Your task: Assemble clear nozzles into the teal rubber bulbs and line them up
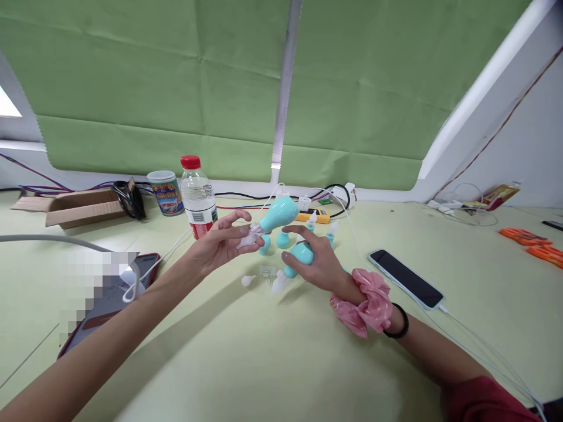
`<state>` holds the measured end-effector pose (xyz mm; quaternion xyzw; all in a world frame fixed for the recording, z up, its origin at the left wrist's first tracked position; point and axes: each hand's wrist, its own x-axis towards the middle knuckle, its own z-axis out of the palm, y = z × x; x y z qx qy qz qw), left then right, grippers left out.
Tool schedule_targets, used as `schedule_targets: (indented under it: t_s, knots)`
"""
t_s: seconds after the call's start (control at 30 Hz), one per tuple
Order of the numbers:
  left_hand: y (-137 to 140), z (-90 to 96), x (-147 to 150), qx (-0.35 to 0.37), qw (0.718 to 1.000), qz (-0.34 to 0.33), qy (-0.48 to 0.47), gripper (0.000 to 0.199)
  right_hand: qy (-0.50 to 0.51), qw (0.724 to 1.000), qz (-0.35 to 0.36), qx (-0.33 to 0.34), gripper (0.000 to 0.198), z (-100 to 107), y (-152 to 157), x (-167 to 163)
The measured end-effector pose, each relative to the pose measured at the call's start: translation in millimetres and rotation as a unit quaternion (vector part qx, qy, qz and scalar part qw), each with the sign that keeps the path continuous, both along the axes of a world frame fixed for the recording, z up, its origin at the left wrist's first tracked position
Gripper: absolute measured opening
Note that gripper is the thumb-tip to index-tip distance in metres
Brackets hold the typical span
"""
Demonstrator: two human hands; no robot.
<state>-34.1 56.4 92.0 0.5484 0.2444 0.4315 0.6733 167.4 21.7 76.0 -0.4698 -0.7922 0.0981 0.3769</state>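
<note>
My left hand is closed on the clear and white tip end of a turquoise squeeze-bulb nasal aspirator, whose round end points up and right. Lower down, my right hand wraps round a second turquoise aspirator bulb; its clear nozzle points down and left, close to the table. Between and behind my hands stand a few more turquoise bulbs, some with white tips. Loose on the table lie a small white tip and a clear cylindrical piece.
A red-capped water bottle, a printed tub and an open cardboard box stand at back left. A yellow device lies behind the bulbs among cables. To the right lie a phone and orange items.
</note>
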Motion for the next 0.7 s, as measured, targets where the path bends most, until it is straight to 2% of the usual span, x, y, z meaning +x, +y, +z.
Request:
schedule_targets:
  t_s: [0.13,0.3,0.43,0.53,0.6,0.63,0.67,0.7]
  knots:
    - [0,-1.9,2,-0.016,0.998,-0.043,-0.048,0.036,-0.017,1.0,0.007,-0.006,0.028,0,-1,-1]
    - [-1,-0.6,2,-0.053,0.99,-0.085,-0.094,0.031,-0.046,0.999,-0.006,0.01,0.02,0,1,0]
    - [0,-2.5,2,-0.04,0.994,-0.065,-0.08,0.033,-0.121,0.99,-0.031,0.06,0.017,-5,2,1]
    - [2,-3.3,2,-0.011,0.999,-0.021,-0.038,0.033,-0.191,0.98,-0.027,0.055,0.015,-10,3,0]
    - [3,-2.1,1,0.031,0.998,0.037,0.037,0.028,-0.195,0.979,-0.028,0.047,0.016,-12,4,-1]
    - [3,-1.0,0,0.07,0.989,0.082,0.097,0.026,-0.181,0.982,-0.029,0.044,0.016,-11,4,-1]
    - [4,0.4,-2,0.12,0.969,0.134,0.169,0.024,-0.158,0.986,-0.029,0.041,0.017,-10,5,0]
    - [4,2.0,-3,0.178,0.934,0.188,0.245,0.023,-0.13,0.991,-0.024,0.034,0.016,-8,6,1]
